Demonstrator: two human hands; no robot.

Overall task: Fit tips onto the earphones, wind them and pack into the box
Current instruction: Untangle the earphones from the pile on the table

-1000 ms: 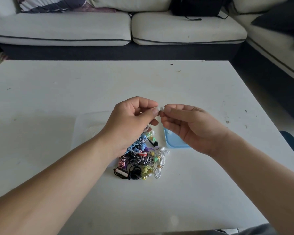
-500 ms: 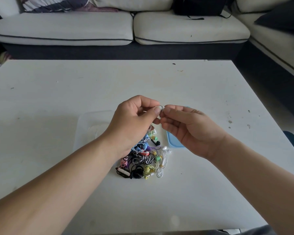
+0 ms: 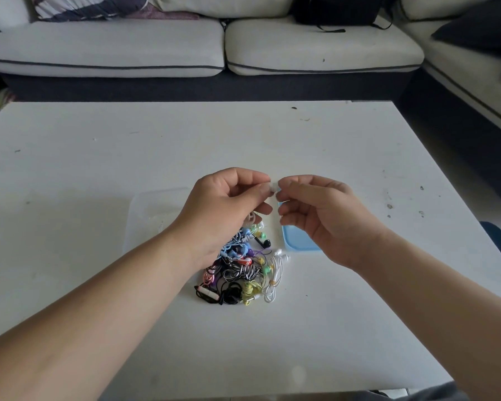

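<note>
Left hand [image 3: 229, 204] and right hand [image 3: 327, 212] both pinch the little white earphone bit [image 3: 273, 189] between them mid-frame, so probably a sideways push.

Earphones [image 3: 243, 273] heaped beside clear box [image 3: 145, 209], white tip [image 3: 273, 188] pinched

— What sort of place is this?
— A living room in a home. A pale corner sofa [image 3: 104, 50] with dark piping runs along the far side and down the right.
— What else shows it?
— A striped pillow [image 3: 84, 7] and a dark cushion [image 3: 480, 30] lie on it. A black bag [image 3: 334, 10] leans against its back. A scuffed white tabletop [image 3: 156, 146] stands in front.
</note>
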